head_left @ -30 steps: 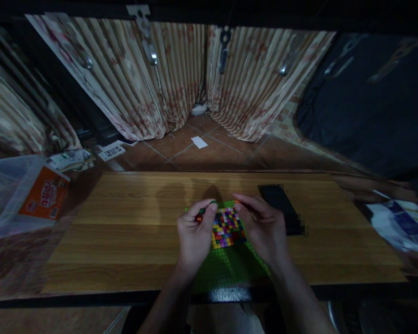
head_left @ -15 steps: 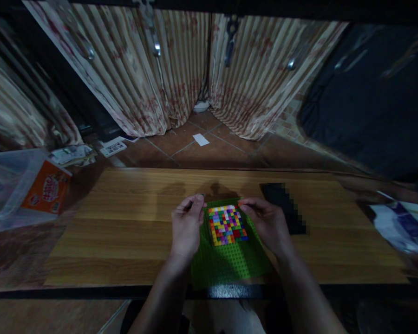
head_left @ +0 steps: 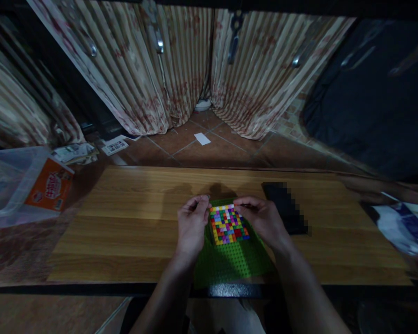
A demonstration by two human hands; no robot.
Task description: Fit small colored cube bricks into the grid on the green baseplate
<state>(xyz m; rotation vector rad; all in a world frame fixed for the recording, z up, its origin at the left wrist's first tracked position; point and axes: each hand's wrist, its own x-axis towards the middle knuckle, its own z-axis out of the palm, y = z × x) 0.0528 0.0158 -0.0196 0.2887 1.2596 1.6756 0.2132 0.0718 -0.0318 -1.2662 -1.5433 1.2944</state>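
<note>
A green studded baseplate (head_left: 235,262) lies on the wooden table, bearing a square patch of small multicoloured building bricks (head_left: 229,225). At the patch's upper left corner is my left hand (head_left: 191,227), thumb and forefinger pinched together; whatever is between them is too small to make out. My right hand (head_left: 263,218) reaches in from the right. Its closed fingertips are at the top row of bricks, near the upper right corner, and hide what they grip or press there.
A black flat object (head_left: 282,208), partly pixelated, lies on the wooden table (head_left: 125,222) to the right. On the floor at left stands a clear plastic bin (head_left: 14,185) with an orange label. Striped curtains (head_left: 181,69) hang beyond. Crumpled packaging (head_left: 404,227) is at far right.
My right fingertips have moved slightly left along the top edge of the bricks. My left hand has shifted a little right, closer to the patch. The whole view has moved slightly.
</note>
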